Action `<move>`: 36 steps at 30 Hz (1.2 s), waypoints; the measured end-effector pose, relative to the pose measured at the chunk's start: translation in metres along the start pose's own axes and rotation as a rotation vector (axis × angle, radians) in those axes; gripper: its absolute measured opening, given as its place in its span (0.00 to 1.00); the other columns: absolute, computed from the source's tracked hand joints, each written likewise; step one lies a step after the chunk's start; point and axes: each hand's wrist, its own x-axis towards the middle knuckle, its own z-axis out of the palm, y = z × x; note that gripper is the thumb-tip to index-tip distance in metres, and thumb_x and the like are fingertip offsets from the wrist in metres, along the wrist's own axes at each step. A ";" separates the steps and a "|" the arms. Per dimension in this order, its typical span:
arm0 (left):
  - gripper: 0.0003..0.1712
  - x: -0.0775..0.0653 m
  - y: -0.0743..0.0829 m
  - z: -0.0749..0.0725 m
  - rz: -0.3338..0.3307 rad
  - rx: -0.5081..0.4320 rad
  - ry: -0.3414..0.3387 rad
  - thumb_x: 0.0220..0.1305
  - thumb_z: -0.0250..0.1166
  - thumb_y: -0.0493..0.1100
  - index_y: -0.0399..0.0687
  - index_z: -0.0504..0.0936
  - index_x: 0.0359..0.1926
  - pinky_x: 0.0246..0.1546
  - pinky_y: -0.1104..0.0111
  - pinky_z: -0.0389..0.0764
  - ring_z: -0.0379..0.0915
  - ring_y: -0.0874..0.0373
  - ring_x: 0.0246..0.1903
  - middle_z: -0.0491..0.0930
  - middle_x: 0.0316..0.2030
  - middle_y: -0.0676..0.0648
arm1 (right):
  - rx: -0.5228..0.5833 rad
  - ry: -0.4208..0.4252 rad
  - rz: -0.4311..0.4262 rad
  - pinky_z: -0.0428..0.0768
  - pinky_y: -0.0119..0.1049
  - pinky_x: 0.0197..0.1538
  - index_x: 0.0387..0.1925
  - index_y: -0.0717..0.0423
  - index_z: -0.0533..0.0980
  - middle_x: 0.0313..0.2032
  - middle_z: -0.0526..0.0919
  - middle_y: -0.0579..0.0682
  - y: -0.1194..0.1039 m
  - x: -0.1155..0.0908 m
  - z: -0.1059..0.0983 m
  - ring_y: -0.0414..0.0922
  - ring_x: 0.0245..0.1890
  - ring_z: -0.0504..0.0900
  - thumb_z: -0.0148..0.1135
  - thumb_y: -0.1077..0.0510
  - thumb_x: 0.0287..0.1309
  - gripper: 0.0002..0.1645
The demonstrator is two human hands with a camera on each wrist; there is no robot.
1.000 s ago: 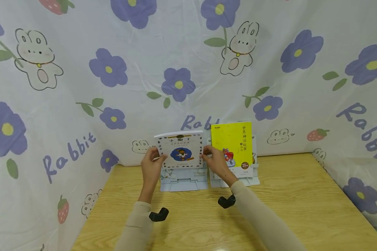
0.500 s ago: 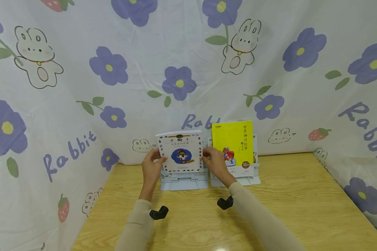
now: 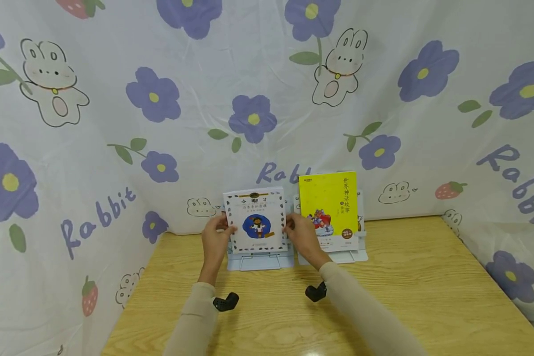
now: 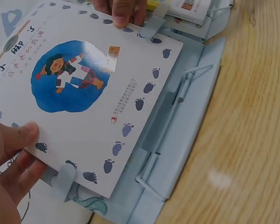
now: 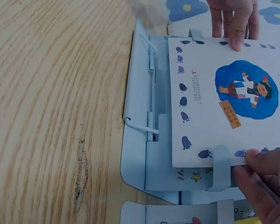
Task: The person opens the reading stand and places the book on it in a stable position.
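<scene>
A white picture book (image 3: 258, 210) with a footprint border and a child on a blue patch leans on a light-blue book stand (image 3: 260, 263). My left hand (image 3: 215, 242) pinches its left edge, thumb on the cover and fingers behind. At the right edge my right hand (image 3: 303, 241) pinches it the same way. In the left wrist view a page clip (image 4: 65, 181) of the stand overlaps the cover near my left fingers. A matching clip (image 5: 221, 169) lies over the opposite edge in the right wrist view, close to my right fingertips.
Just right stands a second book stand (image 3: 353, 257) with a yellow book (image 3: 325, 195) on it, partly behind my right hand. The wooden table (image 3: 267, 321) runs back to a curtain (image 3: 196, 148) printed with flowers and rabbits.
Both hands have brought the white book down onto the stand, its lower edge dropping and its cover turning more fully to view. The yellow book stays in place.
</scene>
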 end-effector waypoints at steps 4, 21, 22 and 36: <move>0.20 -0.004 -0.004 0.001 0.003 0.052 0.005 0.57 0.78 0.29 0.35 0.88 0.52 0.39 0.74 0.78 0.84 0.46 0.42 0.86 0.43 0.38 | -0.007 -0.007 0.004 0.83 0.33 0.35 0.44 0.60 0.82 0.34 0.86 0.52 0.001 -0.002 0.003 0.42 0.32 0.82 0.72 0.66 0.66 0.07; 0.22 -0.008 -0.007 0.002 0.023 0.046 -0.003 0.61 0.74 0.26 0.32 0.80 0.55 0.50 0.62 0.87 0.82 0.44 0.46 0.81 0.47 0.35 | -0.112 0.027 -0.032 0.81 0.33 0.36 0.42 0.57 0.79 0.35 0.83 0.51 -0.001 -0.008 0.008 0.43 0.33 0.79 0.74 0.63 0.66 0.10; 0.21 -0.008 -0.007 0.002 0.030 0.042 0.000 0.61 0.74 0.25 0.31 0.80 0.55 0.50 0.60 0.87 0.82 0.43 0.46 0.81 0.47 0.34 | -0.120 0.028 -0.038 0.81 0.33 0.36 0.42 0.57 0.79 0.35 0.83 0.51 0.000 -0.008 0.008 0.43 0.33 0.79 0.74 0.62 0.66 0.10; 0.15 -0.009 -0.013 -0.003 0.022 0.021 -0.044 0.71 0.66 0.28 0.33 0.83 0.57 0.55 0.54 0.87 0.84 0.42 0.51 0.83 0.50 0.35 | -0.113 -0.011 -0.016 0.82 0.34 0.39 0.45 0.58 0.80 0.37 0.84 0.51 0.001 -0.008 0.003 0.43 0.34 0.78 0.71 0.62 0.68 0.08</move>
